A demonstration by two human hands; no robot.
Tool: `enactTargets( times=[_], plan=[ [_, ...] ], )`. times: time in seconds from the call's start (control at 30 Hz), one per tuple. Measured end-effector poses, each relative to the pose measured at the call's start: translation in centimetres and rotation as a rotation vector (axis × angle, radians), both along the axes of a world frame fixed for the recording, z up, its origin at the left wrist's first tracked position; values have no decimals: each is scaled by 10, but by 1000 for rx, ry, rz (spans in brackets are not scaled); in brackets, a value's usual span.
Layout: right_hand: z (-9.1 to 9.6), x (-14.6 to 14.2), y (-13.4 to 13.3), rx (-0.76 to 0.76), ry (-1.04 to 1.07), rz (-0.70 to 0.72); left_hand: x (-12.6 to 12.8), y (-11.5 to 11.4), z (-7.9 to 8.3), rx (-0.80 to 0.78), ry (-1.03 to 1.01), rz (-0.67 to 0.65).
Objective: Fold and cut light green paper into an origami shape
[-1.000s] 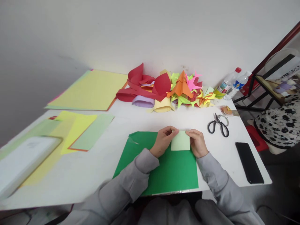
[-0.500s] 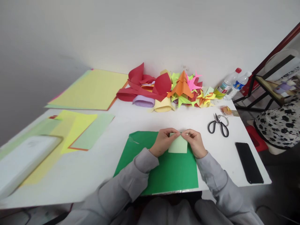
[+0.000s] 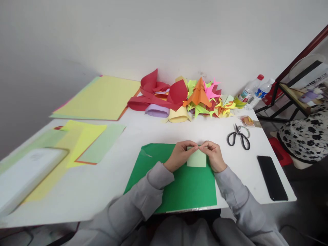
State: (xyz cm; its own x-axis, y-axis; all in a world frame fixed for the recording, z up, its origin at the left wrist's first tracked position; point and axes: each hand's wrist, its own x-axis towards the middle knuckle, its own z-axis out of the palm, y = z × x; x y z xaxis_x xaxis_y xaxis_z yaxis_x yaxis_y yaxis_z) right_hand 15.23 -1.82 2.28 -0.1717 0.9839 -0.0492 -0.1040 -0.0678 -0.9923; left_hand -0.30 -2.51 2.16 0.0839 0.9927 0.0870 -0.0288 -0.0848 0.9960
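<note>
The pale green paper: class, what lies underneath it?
A dark green sheet lies on the white table under the pale green paper. The part beneath it, the left hand and the right hand is hidden.

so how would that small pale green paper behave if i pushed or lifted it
The pale green paper looks thin, so probably very light and floppy if lifted by one corner. The left hand and right hand both pinch its top edge, suggesting it creases easily. Lying on the smooth dark green sheet, it would likely slide at a light push.
</note>
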Motion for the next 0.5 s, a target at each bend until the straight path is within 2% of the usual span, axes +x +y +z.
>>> enactTargets(
  times=[0.2, 0.3, 0.5],
  plan=[
    [2, -2, -1, 55, -128, -20, -2, 1, 0, 20, 74, -8],
    [1, -1, -1, 47, -127, -14, -1, 2, -1, 20, 81, 9],
    [1, -1, 1, 19, -73, -45, 1, 2, -1, -76, -41, 93]
  ],
)
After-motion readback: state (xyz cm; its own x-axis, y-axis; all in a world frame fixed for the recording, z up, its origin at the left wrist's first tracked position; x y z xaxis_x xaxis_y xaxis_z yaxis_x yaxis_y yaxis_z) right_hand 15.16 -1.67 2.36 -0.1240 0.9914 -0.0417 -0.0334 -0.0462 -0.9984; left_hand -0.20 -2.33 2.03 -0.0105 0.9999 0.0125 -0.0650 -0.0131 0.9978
